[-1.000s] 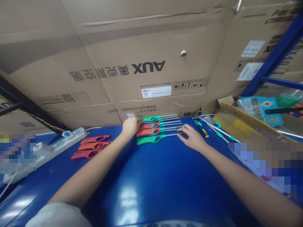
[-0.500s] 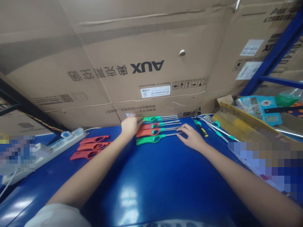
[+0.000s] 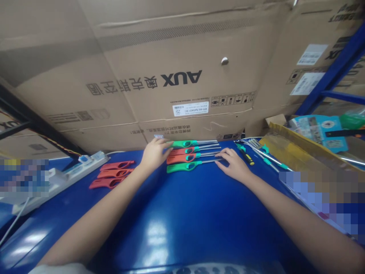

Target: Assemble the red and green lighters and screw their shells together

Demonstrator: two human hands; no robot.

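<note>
Several long-nosed lighters lie side by side on the blue table, their metal tubes pointing right. The nearest is a green lighter [image 3: 180,167], with a red-orange lighter [image 3: 179,158] behind it and another green lighter [image 3: 181,144] at the back. My left hand [image 3: 154,155] rests at the handle ends of the row, fingers apart, touching the rear ones. At the tube tips is my right hand [image 3: 232,163], its thumb and fingers spread around the ends. Red handle shells [image 3: 107,183] lie to the left, partly behind my left forearm.
A large cardboard box [image 3: 182,45] stands behind the table [image 3: 194,220]. A white power strip [image 3: 65,179] is at the left. On the right are a yellow-and-black screwdriver [image 3: 247,156], loose metal tubes with green parts [image 3: 266,148], and a yellow-taped carton [image 3: 302,152].
The view has shifted slightly. My left hand's fingers have spread a little at the lighter handles; my right hand stays at the tube tips.
</note>
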